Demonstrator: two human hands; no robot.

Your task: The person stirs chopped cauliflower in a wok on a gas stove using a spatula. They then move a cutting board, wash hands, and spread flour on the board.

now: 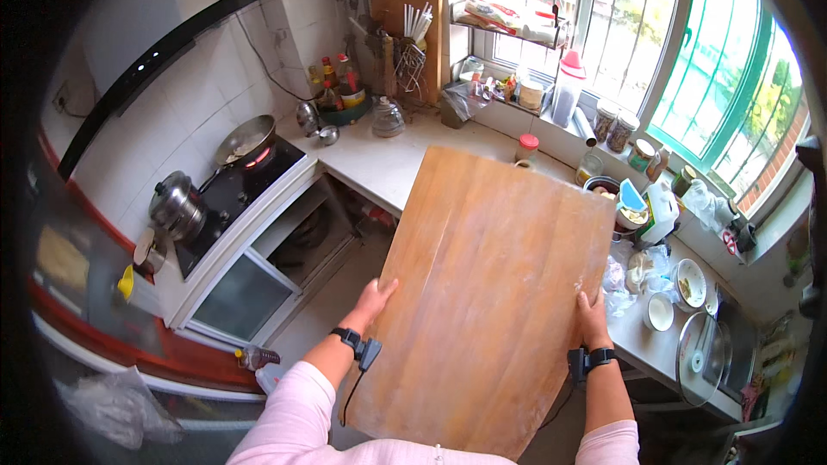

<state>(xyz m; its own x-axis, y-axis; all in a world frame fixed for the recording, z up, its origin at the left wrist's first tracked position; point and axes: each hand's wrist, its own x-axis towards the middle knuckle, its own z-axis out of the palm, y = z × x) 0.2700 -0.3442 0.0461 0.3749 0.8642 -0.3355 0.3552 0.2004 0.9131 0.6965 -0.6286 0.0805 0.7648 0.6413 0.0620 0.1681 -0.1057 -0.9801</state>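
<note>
A large wooden board (484, 290), dusted with whitish marks, spans the space in front of my body. My left hand (375, 303) grips its left edge, thumb on the upper face and fingers hidden underneath. On the opposite edge, my right hand (592, 320) has hold in the same way. The board's far end covers part of the white countertop (371, 158); whether it touches the counter I cannot tell. Both wrists wear black straps with small devices and cables.
Left, a wok (249, 140) sits over a lit burner beside a lidded steel pot (177, 206). Below, a cabinet door (242, 297) hangs open. At right are a white bowl (659, 312), a glass lid (700, 360), plastic bags (639, 271) and a pot with a blue scoop (632, 199).
</note>
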